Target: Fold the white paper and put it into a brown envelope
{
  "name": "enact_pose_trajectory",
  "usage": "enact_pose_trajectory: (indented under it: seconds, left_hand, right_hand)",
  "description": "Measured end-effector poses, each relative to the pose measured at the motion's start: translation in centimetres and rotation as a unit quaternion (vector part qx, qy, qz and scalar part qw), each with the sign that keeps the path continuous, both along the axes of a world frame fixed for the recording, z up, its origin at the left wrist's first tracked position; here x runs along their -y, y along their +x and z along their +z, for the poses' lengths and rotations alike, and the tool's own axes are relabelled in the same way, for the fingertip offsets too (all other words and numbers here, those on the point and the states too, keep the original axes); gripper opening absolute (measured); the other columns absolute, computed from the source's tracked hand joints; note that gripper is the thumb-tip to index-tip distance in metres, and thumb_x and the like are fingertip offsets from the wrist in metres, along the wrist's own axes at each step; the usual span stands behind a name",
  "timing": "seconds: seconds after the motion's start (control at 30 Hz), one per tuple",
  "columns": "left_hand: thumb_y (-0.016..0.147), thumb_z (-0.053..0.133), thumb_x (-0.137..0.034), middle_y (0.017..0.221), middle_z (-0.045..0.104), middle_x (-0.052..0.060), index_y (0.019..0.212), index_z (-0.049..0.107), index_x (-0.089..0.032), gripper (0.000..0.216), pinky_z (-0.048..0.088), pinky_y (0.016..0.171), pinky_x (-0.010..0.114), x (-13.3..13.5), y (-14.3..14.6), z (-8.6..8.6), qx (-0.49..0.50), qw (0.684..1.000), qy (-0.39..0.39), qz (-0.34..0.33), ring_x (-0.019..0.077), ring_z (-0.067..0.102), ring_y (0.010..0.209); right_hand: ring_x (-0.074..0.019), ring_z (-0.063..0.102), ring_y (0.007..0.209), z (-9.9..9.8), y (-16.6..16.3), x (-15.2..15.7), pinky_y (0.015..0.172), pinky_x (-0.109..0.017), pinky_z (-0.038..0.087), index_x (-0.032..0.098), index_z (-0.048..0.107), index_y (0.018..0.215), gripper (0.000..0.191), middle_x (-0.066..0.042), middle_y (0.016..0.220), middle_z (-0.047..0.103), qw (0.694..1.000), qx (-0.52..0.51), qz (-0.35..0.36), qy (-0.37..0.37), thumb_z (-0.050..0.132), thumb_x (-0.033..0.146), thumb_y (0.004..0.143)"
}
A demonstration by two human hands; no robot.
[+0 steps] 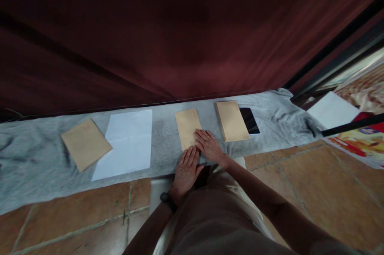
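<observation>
A single brown envelope (187, 123) lies flat on the grey cloth (163, 135) in front of me. My left hand (186, 169) rests on its near end, fingers stretched out and pointing away from me. Across the envelope's lower right edge lies my right hand (208, 146), palm down with its fingers extended. The fingertips of both hands come close together. Both hands cover the near end of the envelope. To the right sits a thick stack of brown envelopes (233, 121), partly over a dark-screened phone or tablet (250, 120).
On the left lie white paper sheets (129, 143), their edge overlapped by more brown envelopes (86, 145). A dark red curtain (186, 47) hangs behind the cloth. At the right are a black metal bar (354, 124), a white sheet (333, 109) and a colourful printed package (364, 143). Below is a tiled floor (99, 207).
</observation>
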State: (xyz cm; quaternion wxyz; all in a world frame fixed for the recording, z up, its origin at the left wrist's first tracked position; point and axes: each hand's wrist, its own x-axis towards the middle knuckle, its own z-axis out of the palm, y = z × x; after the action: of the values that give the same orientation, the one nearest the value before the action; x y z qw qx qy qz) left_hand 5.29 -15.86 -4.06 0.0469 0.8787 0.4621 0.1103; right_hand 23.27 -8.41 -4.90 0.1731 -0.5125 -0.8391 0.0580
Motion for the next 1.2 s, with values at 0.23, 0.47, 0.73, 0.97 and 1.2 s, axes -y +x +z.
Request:
enact_pose_trajectory:
  seconds: [0.23, 0.47, 0.73, 0.97, 1.2]
  left_hand:
    - [0.104, 0.044, -0.043, 0.162, 0.043, 0.012, 0.155, 0.044, -0.013, 0.059, 0.031, 0.127, 0.047, 0.0, -0.1, -0.3, 0.001, 1.0, 0.001, 0.005, 0.0274, 0.035, 0.154]
    - [0.106, 0.036, -0.029, 0.152, 0.057, 0.012, 0.147, 0.055, -0.013, 0.048, 0.044, 0.118, 0.044, -0.6, 0.4, 0.5, 0.012, 0.999, -0.007, 0.053, 0.026, 0.052, 0.142]
    - [0.098, 0.041, -0.015, 0.153, 0.054, 0.015, 0.146, 0.056, -0.008, 0.051, 0.041, 0.119, 0.046, -1.1, 1.3, 1.0, -0.014, 0.999, 0.004, 0.046, 0.0289, 0.051, 0.142]
    - [0.094, 0.041, -0.013, 0.156, 0.049, 0.021, 0.153, 0.043, 0.0, 0.06, 0.032, 0.126, 0.045, 0.6, 1.1, -0.1, -0.019, 0.999, 0.015, 0.04, 0.0269, 0.04, 0.151]
    - [0.099, 0.043, -0.025, 0.162, 0.041, 0.017, 0.155, 0.042, -0.005, 0.06, 0.028, 0.128, 0.044, 1.2, 0.4, -0.2, -0.004, 0.998, 0.0, 0.058, 0.0263, 0.032, 0.155]
  right_hand:
    - [-0.0254, 0.048, 0.144, -0.3, 0.7, -4.0, 0.122, -0.046, 0.036, 0.014, 0.055, 0.148, 0.046, -0.011, 0.155, 0.054, 0.998, -0.019, -0.066, 0.007, 0.043, 0.027, 0.105]
    - [-0.0272, 0.067, 0.114, 0.8, 0.7, -2.5, 0.101, -0.039, 0.052, 0.017, 0.07, 0.126, 0.035, -0.014, 0.126, 0.072, 0.981, -0.056, -0.179, -0.054, 0.048, 0.018, 0.099]
    - [-0.0269, 0.07, 0.11, 1.7, -0.3, 3.1, 0.097, -0.038, 0.054, 0.015, 0.063, 0.134, 0.037, -0.016, 0.126, 0.071, 0.977, -0.052, -0.194, -0.066, 0.044, 0.026, 0.104]
    - [-0.0215, 0.044, 0.147, 1.2, -0.9, 7.2, 0.125, -0.045, 0.034, 0.014, 0.044, 0.156, 0.05, -0.011, 0.157, 0.051, 0.994, -0.096, 0.024, -0.055, 0.035, 0.03, 0.109]
    - [-0.025, 0.039, 0.151, 0.0, 0.1, 8.7, 0.126, -0.049, 0.03, 0.014, 0.039, 0.159, 0.056, -0.013, 0.161, 0.045, 0.998, -0.041, 0.0, -0.044, 0.044, 0.033, 0.106]
